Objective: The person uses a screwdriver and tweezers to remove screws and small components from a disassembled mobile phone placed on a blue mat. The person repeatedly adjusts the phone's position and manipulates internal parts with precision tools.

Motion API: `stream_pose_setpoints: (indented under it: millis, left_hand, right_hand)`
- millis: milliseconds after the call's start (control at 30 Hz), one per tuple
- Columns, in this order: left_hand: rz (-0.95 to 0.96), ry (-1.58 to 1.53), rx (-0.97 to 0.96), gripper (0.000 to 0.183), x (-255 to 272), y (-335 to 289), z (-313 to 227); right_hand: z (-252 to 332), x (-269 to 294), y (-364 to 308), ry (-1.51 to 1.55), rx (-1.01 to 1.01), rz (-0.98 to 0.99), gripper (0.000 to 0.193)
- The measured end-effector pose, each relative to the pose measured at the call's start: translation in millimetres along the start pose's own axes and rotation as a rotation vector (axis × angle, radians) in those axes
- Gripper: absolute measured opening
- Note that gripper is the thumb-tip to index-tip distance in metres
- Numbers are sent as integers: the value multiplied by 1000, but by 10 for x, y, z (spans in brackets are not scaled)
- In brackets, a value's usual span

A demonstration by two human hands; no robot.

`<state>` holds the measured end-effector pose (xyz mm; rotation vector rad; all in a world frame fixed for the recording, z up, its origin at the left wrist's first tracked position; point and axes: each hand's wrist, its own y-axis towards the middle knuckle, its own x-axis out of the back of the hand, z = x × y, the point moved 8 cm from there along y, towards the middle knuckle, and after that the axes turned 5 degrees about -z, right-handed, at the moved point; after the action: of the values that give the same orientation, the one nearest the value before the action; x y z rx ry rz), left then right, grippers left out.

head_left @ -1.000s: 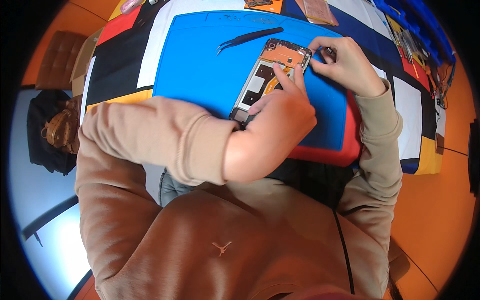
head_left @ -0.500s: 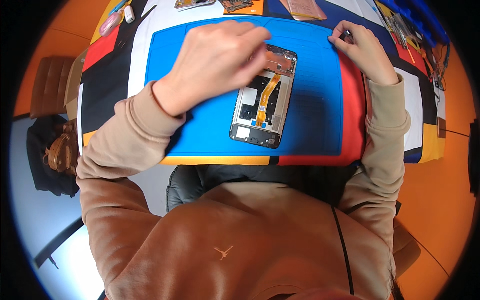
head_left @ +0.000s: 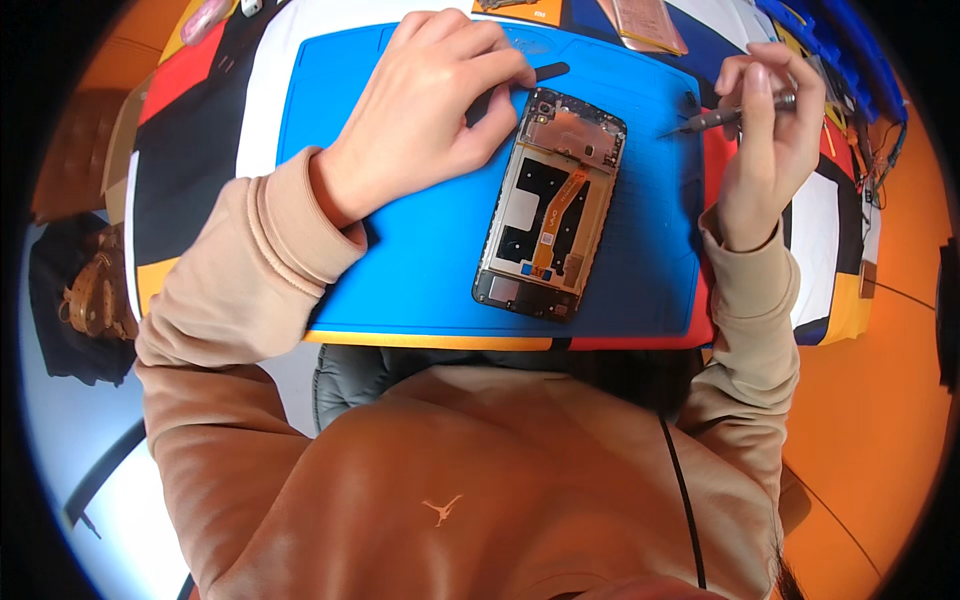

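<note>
An opened smartphone frame, its back off, lies slightly tilted on the blue work mat. An orange ribbon cable runs down its middle, below a copper-coloured area. At the phone's upper left, my left hand is closed on a dark flat strip, whose rounded end sticks out past the fingertips; the rest is covered by the hand. To the right of the phone, my right hand holds a slim dark grey screwdriver between thumb and fingers, its tip pointing left over the mat.
Beyond the mat lie a pinkish-gold phone panel and an orange box. Blue trays with tools and wires line the far right. A pink object sits at the far left on the colour-blocked cloth.
My left hand has moved away from over the phone's top, and the dark strip now shows. My right hand has lifted off the mat's edge and turned, with the screwdriver now plainly visible.
</note>
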<state>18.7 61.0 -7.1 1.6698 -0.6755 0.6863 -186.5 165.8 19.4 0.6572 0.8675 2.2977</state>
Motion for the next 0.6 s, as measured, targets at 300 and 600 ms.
stream_pose_setpoints:
  millis: [300, 600]
  left_hand:
    - [52, -187, -54, 22, 2, -6, -70]
    - [92, -274, -195, 15, -87, -94, -192]
  right_hand:
    - [207, -340, -192, -74, 87, 193, 28]
    - [143, -457, -18, 161, -72, 67, 29]
